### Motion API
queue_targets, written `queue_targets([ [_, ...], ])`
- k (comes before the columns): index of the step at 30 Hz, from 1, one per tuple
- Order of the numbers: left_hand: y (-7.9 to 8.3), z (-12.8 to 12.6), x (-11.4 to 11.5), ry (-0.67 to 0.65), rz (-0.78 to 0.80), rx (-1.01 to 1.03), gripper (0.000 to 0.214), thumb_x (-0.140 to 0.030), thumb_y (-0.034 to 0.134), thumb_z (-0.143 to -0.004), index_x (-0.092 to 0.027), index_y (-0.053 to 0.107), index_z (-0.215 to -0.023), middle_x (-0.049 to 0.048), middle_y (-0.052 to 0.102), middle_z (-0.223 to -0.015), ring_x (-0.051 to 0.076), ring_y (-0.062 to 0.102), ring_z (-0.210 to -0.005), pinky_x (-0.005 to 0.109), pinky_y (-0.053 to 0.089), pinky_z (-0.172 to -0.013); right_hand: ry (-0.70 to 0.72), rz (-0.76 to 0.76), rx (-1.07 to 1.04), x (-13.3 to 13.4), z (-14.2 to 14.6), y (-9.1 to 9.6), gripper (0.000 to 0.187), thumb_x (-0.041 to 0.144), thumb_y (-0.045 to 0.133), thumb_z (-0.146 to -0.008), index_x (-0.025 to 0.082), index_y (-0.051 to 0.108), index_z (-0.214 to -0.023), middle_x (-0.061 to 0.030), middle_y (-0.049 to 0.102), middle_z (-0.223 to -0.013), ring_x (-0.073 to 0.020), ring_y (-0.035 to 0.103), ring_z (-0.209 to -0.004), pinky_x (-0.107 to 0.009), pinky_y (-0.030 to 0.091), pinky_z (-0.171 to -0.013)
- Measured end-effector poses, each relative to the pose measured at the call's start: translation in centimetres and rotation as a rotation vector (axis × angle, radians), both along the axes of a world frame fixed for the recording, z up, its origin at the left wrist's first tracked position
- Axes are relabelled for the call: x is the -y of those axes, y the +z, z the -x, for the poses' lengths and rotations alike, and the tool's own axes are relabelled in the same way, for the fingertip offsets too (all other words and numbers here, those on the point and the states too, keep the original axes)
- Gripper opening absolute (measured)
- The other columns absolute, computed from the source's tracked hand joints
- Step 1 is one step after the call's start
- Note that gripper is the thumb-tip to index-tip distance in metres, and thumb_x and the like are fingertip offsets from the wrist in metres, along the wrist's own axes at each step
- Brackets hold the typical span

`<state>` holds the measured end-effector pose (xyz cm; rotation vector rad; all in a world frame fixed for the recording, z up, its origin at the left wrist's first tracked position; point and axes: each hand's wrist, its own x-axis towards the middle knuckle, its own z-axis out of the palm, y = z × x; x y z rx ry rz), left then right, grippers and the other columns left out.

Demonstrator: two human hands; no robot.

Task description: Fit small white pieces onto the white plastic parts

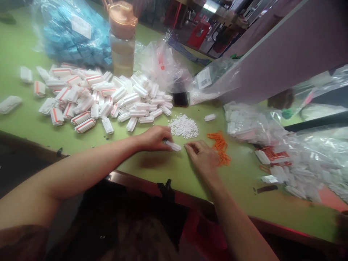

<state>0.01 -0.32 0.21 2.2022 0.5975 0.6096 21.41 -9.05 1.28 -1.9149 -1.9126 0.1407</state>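
My left hand (154, 138) rests on the green table (32, 125) with its fingers closed on a small white plastic connector housing (173, 145). Just right of that piece, my right hand (201, 155) lies with fingers curled in a pinch; what they hold is too small to make out. A little heap of tiny white pieces (184, 127) sits just beyond both hands. A cluster of orange strips (220, 146) lies right beside my right hand.
A big pile of white housings, some with orange stripes (95, 99), covers the left of the table. Behind it stand a bag of blue parts (73, 34) and a water bottle (123, 38). Clear bags of white parts (299, 159) crowd the right.
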Motion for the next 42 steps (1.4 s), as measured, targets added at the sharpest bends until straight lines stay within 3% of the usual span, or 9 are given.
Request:
queue_targets([
  [7, 0.0, 0.0, -0.1, -0.015, -0.006, 0.002, 0.025, -0.034, 0.073, -0.073, -0.013, 0.074, -0.086, 0.0046, 0.063, -0.079, 0.011, 0.055, -0.069, 0.022, 0.039, -0.064, 0.170, 0.006, -0.109, -0.1, 1.0, 2.1, 0.022, 0.038, 0.053, -0.088, 0.022, 0.063, -0.077, -0.0031, 0.066, -0.080, -0.0162, 0.058, -0.068, -0.031, 0.041, -0.063],
  [17, 0.2, 0.0, -0.1, -0.021, -0.044, -0.012, 0.025, -0.036, 0.073, -0.072, -0.013, 0.073, -0.082, 0.0032, 0.061, -0.076, 0.010, 0.052, -0.066, 0.021, 0.038, -0.063, 0.331, -0.200, 0.264, -0.5, 3.7, 2.1, 0.019, 0.029, 0.049, -0.094, 0.022, 0.062, -0.081, -0.0019, 0.068, -0.081, -0.0172, 0.057, -0.079, -0.034, 0.029, -0.068],
  [24, 0.1, 0.0, -0.1, -0.014, -0.046, -0.012, 0.025, -0.037, 0.073, -0.072, -0.015, 0.074, -0.082, 0.0027, 0.060, -0.075, 0.011, 0.052, -0.066, 0.022, 0.038, -0.062, 0.380, -0.235, 0.440, -0.3, 4.0, 2.5, 0.026, 0.028, 0.046, -0.096, 0.023, 0.064, -0.079, -0.0020, 0.068, -0.078, -0.0159, 0.053, -0.073, -0.035, 0.025, -0.068],
  [27, -0.1, -0.1, 0.0, 0.001, -0.032, 0.008, 0.023, -0.037, 0.072, -0.072, -0.016, 0.074, -0.080, 0.0030, 0.061, -0.076, 0.011, 0.054, -0.068, 0.022, 0.039, -0.063, 0.403, -0.220, 0.457, 0.3, 4.1, 2.3, 0.025, 0.028, 0.045, -0.096, 0.025, 0.068, -0.087, -0.0025, 0.069, -0.081, -0.0164, 0.053, -0.074, -0.035, 0.026, -0.068],
  [32, -0.2, -0.1, 0.1, 0.014, -0.003, 0.023, 0.022, -0.036, 0.072, -0.073, -0.015, 0.074, -0.082, 0.0037, 0.063, -0.078, 0.011, 0.056, -0.070, 0.022, 0.040, -0.064, 0.359, -0.195, 0.326, 1.4, 3.7, 1.6, 0.022, 0.032, 0.050, -0.094, 0.027, 0.071, -0.102, -0.0047, 0.070, -0.087, -0.0180, 0.055, -0.076, -0.035, 0.031, -0.067],
  [34, -0.1, -0.1, 0.1, 0.015, 0.000, 0.004, 0.022, -0.034, 0.073, -0.072, -0.015, 0.075, -0.083, 0.0035, 0.062, -0.078, 0.011, 0.055, -0.068, 0.022, 0.039, -0.063, 0.319, -0.159, 0.141, 1.2, 2.7, 1.5, 0.024, 0.035, 0.050, -0.094, 0.027, 0.071, -0.103, -0.0049, 0.070, -0.091, -0.0190, 0.059, -0.081, -0.035, 0.037, -0.069],
  [37, 0.1, 0.0, 0.1, 0.005, -0.008, -0.018, 0.023, -0.033, 0.073, -0.072, -0.014, 0.075, -0.086, 0.0036, 0.062, -0.078, 0.011, 0.054, -0.068, 0.022, 0.038, -0.062, 0.148, -0.128, -0.133, 0.1, 0.6, 1.5, 0.027, 0.039, 0.050, -0.092, 0.025, 0.072, -0.097, -0.0048, 0.071, -0.093, -0.0200, 0.063, -0.086, -0.034, 0.045, -0.072],
  [39, 0.1, 0.0, 0.0, 0.001, -0.011, -0.024, 0.023, -0.033, 0.073, -0.072, -0.015, 0.074, -0.086, 0.0035, 0.062, -0.078, 0.011, 0.054, -0.068, 0.022, 0.038, -0.062, 0.046, -0.086, -0.163, -0.8, -0.5, 1.5, 0.026, 0.041, 0.053, -0.089, 0.023, 0.072, -0.091, -0.0050, 0.071, -0.091, -0.0199, 0.063, -0.079, -0.035, 0.046, -0.070],
  [42, 0.1, 0.0, 0.0, 0.006, -0.008, -0.030, 0.024, -0.035, 0.073, -0.072, -0.015, 0.074, -0.086, 0.0034, 0.062, -0.078, 0.011, 0.054, -0.068, 0.023, 0.038, -0.062, 0.055, -0.024, -0.077, -1.7, -0.9, 1.1, 0.024, 0.040, 0.055, -0.086, 0.022, 0.071, -0.087, -0.0059, 0.071, -0.090, -0.0201, 0.062, -0.076, -0.035, 0.045, -0.068],
])
